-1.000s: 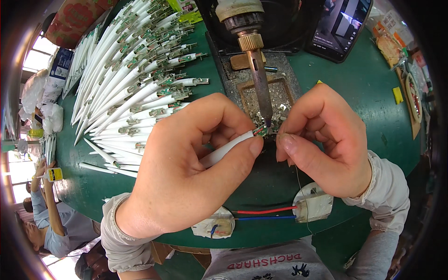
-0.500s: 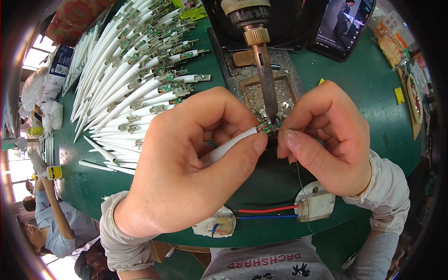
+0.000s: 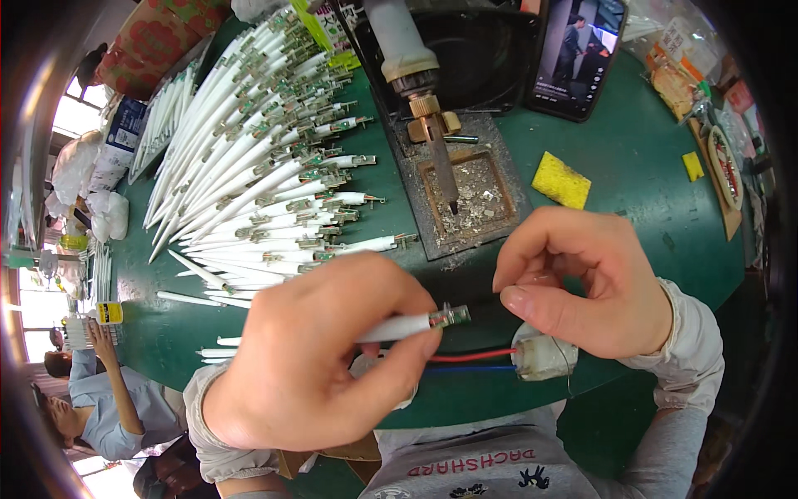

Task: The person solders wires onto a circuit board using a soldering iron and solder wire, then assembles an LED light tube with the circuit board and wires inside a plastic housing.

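Note:
My left hand is closed around a slim white plastic tube. A small green circuit board with metal parts sticks out of the tube's right end. My right hand is in a pinch a little to the right, apart from the tube. A thin solder wire hangs below it; at the fingertips the wire is hard to see. Beyond both hands, a soldering iron points down over a square metal tray strewn with solder bits.
Many similar white tubes lie fanned out at left. A yellow sponge lies right of the tray, with a phone behind it. Red and blue wires run to a whitish block near the front edge. Another person sits at far left.
My left hand has drawn the tube away from the iron tip, toward me and leftward. My right hand has also pulled back from the tip. The view has shifted slightly.

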A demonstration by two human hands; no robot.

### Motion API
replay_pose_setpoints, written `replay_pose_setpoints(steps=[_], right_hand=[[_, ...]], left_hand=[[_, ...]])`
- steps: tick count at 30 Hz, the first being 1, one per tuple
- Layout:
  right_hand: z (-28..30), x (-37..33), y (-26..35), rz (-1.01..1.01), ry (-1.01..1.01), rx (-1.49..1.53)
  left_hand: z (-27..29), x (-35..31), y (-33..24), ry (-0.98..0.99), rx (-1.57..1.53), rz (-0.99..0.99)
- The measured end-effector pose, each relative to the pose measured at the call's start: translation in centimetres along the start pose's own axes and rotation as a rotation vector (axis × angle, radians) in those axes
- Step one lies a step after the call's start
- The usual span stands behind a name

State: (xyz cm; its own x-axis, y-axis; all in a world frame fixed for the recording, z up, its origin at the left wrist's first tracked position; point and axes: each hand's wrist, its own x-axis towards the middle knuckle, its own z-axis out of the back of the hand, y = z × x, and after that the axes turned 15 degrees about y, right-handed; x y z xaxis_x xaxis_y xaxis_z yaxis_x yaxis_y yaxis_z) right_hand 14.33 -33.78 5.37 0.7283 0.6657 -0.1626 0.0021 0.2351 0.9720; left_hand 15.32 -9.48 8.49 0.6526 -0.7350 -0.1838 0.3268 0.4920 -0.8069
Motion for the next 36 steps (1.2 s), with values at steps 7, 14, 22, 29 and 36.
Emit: replay_pose_setpoints(steps=[7, 14, 22, 29, 36], right_hand=[[-2.5, -2.2, 0.1, -0.021, 0.150, 0.442], [-5.5, -4.0, 0.8, -0.086, 0.225, 0.469], [-11.3, -3.8, -0.5, -0.029, 0.580, 0.950], [-13.8, -4.1, -0.6, 0.099, 0.610, 0.650], [-15.7, -4.4, -0.1, 0.638, 0.057, -0.166]], left_hand=[[-2.0, -2.6, -2.0, 0.020, 0.254, -0.274], [-3.9, -5.6, -4.1, -0.006, 0.339, -0.383], [-7.1, -10.1, -6.7, -0.013, 0.720, -0.618], [-11.5, -13.9, -5.3, -0.287, 1.080, -0.584], [-13.2, -14.3, 0.1, -0.316, -0.125, -0.147]])
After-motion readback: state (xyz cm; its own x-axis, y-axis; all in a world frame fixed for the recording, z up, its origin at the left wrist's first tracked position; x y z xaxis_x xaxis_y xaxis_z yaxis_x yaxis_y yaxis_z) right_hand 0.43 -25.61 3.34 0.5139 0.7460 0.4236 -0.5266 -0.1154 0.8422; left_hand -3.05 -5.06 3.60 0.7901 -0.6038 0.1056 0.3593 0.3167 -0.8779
